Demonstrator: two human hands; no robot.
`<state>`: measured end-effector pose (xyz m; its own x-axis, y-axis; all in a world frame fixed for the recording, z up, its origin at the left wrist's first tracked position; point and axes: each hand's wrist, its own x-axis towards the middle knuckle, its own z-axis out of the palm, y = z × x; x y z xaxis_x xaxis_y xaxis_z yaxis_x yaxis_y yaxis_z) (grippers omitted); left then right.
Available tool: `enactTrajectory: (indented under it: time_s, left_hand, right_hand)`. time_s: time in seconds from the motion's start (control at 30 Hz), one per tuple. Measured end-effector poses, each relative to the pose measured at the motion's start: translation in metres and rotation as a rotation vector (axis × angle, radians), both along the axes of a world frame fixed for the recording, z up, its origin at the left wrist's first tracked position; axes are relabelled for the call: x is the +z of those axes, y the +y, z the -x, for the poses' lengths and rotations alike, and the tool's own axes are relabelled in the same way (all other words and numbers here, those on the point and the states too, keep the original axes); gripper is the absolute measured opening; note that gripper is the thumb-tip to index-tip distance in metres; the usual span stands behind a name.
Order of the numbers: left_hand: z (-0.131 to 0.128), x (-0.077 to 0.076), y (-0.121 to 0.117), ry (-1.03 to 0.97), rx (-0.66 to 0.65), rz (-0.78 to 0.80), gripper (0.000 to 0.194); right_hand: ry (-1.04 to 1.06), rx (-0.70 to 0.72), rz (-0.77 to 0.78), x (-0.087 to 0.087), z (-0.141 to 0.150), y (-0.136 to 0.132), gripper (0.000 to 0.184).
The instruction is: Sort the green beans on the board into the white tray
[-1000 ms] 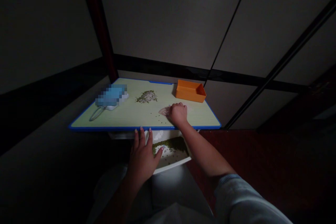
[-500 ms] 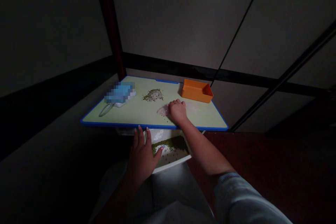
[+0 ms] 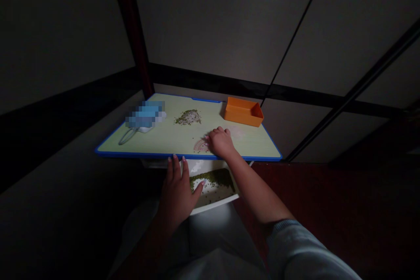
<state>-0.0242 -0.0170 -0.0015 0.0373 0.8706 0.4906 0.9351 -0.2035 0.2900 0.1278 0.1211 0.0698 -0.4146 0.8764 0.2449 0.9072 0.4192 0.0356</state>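
While the head view looks down on a board (image 3: 244, 144), the right hand (image 3: 221, 143) rests on it palm down, fingers curled; whether it holds anything cannot be told. Just left of that hand lies a pale smear (image 3: 201, 145), with green beans (image 3: 187, 117) heaped farther off and an orange box (image 3: 243, 111) beyond its fingers. The left hand (image 3: 176, 190), open and empty, touches the board's blue edge, its thumb just beside a white tray (image 3: 213, 199) of beans.
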Motion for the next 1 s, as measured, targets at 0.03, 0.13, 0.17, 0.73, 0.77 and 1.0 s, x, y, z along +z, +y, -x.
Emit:
enactTrajectory:
  time_s: [0.03, 0.13, 0.17, 0.73, 0.77, 1.0]
  left_hand:
    - [0.000, 0.000, 0.000, 0.010, 0.001, 0.003, 0.083]
    - [0.001, 0.000, 0.001, 0.033, 0.005, 0.013, 0.084]
    - [0.001, 0.000, 0.001, 0.036, 0.004, 0.015, 0.084]
    - [-0.001, -0.005, 0.003, -0.004, -0.004, -0.005, 0.084]
    - [-0.001, -0.005, 0.002, -0.008, -0.004, -0.004, 0.084]
    - [0.001, -0.011, 0.004, -0.031, 0.007, 0.014, 0.086]
  right_hand:
    - [0.000, -0.003, 0.001, 0.000, -0.001, -0.001, 0.033]
    - [0.002, 0.009, -0.004, 0.000, -0.002, -0.004, 0.032]
    - [0.003, 0.015, -0.004, 0.001, -0.003, -0.005, 0.031]
    - [0.093, -0.050, -0.002, 0.001, -0.010, -0.008, 0.033]
    - [0.091, -0.080, -0.008, 0.000, -0.009, -0.008, 0.033]
    - [0.092, -0.207, -0.060, -0.001, 0.008, -0.006, 0.034]
